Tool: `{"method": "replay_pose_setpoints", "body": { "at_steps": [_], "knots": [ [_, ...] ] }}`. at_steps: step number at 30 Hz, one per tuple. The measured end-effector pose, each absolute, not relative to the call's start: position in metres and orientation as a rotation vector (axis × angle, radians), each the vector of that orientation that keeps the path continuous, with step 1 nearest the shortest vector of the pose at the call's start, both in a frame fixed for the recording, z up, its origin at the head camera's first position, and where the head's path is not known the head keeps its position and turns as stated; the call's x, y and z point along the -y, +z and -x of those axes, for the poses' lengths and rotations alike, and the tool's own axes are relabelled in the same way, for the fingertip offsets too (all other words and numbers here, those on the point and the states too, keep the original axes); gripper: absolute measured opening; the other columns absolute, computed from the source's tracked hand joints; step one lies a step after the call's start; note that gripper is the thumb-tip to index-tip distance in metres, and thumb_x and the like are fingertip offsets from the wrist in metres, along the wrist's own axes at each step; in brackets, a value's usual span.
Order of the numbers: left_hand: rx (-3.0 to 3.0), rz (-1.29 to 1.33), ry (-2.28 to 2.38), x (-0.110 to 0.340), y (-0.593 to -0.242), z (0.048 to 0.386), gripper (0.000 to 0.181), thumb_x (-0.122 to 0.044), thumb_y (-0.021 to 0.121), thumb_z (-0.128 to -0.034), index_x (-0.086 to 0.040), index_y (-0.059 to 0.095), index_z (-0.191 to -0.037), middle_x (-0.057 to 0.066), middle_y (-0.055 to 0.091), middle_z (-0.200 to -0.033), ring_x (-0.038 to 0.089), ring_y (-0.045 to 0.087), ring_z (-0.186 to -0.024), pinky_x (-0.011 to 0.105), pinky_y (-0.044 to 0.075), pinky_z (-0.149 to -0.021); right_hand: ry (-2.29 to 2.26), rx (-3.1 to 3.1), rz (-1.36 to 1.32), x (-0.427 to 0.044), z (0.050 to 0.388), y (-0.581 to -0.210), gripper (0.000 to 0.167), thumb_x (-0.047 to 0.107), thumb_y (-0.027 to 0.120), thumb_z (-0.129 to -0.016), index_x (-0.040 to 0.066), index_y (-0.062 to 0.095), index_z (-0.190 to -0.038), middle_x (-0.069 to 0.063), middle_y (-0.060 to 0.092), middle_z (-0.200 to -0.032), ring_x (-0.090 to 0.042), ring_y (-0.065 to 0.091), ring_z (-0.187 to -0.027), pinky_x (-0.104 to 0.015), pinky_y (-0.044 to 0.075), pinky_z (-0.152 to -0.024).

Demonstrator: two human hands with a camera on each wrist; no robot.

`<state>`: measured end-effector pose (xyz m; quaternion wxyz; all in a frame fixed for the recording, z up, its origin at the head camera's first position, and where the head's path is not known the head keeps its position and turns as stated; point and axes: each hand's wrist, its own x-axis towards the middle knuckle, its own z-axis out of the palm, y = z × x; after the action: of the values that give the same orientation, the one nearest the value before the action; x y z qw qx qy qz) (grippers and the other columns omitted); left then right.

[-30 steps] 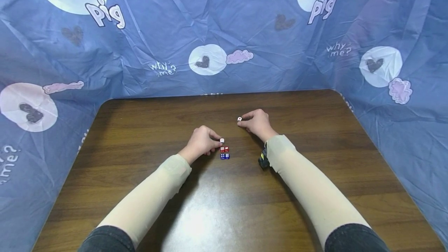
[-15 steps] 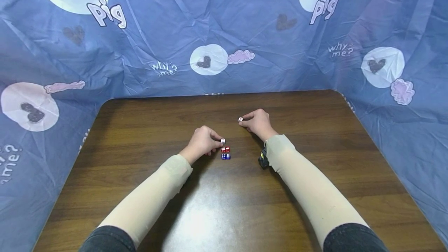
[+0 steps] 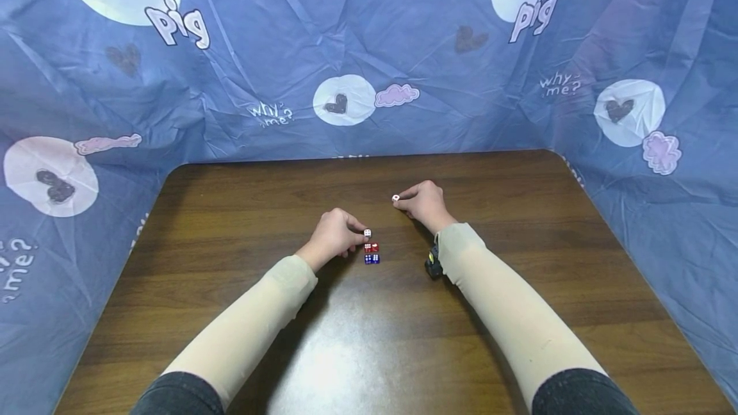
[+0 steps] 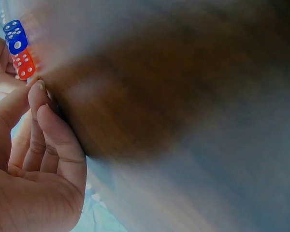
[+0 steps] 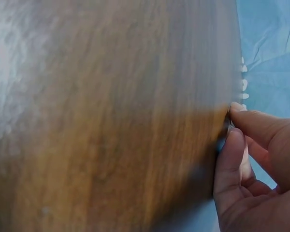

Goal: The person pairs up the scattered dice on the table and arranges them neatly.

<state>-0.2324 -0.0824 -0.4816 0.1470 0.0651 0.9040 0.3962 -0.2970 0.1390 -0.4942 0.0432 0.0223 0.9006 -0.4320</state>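
Note:
In the head view, a white die (image 3: 367, 233) sits at the fingertips of my left hand (image 3: 331, 235), which pinches it between thumb and finger. Just nearer to me lie red dice (image 3: 371, 248) side by side, and blue dice (image 3: 372, 259) form a row in front of those. Farther back and to the right, my right hand (image 3: 425, 205) pinches another white die (image 3: 395, 198). The left wrist view shows a blue die (image 4: 15, 36) and a red die (image 4: 24, 65) beyond my fingertips; the white one is hidden there. Fingers also hide the right die in the right wrist view.
The brown wooden table (image 3: 242, 197) has rounded far corners. A blue printed cloth (image 3: 230, 50) hangs behind it and along both sides. Under the right wrist is a small black device (image 3: 434, 262) at the sleeve.

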Motion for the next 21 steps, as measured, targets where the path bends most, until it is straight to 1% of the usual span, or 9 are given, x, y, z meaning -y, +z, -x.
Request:
{"method": "replay_pose_setpoints", "body": {
  "at_steps": [7, 13, 18, 21],
  "knots": [
    [-2.604, -0.177, 1.14, 0.082, -0.483, 0.232, 0.013, -0.012, 0.083, -0.0873, -0.009, 0.082, -0.1, 0.003, 0.066, -0.057, 0.018, 0.061, -0.044, 0.029, 0.053, -0.043, -1.302, -2.764, -0.076, -0.137, 0.295, -0.492, 0.018, 0.019, 0.087, -0.084, 0.008, 0.082, -0.097, -0.005, 0.075, -0.084, -0.014, 0.069, -0.061, -0.027, 0.057, -0.056],
    [-2.608, -0.176, 1.128, 0.082, -0.484, 0.233, 0.015, -0.012, 0.083, -0.0873, -0.01, 0.081, -0.102, 0.004, 0.066, -0.057, 0.017, 0.061, -0.043, 0.029, 0.053, -0.043, -1.295, -2.771, -0.075, -0.137, 0.295, -0.492, 0.015, 0.02, 0.087, -0.085, 0.01, 0.082, -0.094, -0.003, 0.074, -0.081, -0.013, 0.068, -0.059, -0.027, 0.057, -0.056],
    [-2.604, -0.181, 1.124, 0.082, -0.484, 0.234, 0.014, -0.013, 0.083, -0.0881, -0.01, 0.082, -0.101, 0.003, 0.066, -0.057, 0.018, 0.061, -0.043, 0.03, 0.053, -0.044, -1.309, -2.714, -0.019, -0.139, 0.29, -0.491, 0.017, 0.022, 0.086, -0.086, 0.009, 0.082, -0.096, -0.004, 0.074, -0.081, -0.014, 0.068, -0.061, -0.028, 0.057, -0.057],
    [-2.599, -0.174, 1.122, 0.082, -0.484, 0.234, 0.014, -0.014, 0.083, -0.0882, -0.01, 0.082, -0.101, 0.003, 0.066, -0.057, 0.018, 0.061, -0.043, 0.03, 0.053, -0.044, -1.336, -2.65, 0.012, -0.138, 0.284, -0.49, 0.018, 0.022, 0.085, -0.086, 0.008, 0.082, -0.098, -0.005, 0.075, -0.084, -0.015, 0.069, -0.062, -0.028, 0.058, -0.058]
  ]
}}
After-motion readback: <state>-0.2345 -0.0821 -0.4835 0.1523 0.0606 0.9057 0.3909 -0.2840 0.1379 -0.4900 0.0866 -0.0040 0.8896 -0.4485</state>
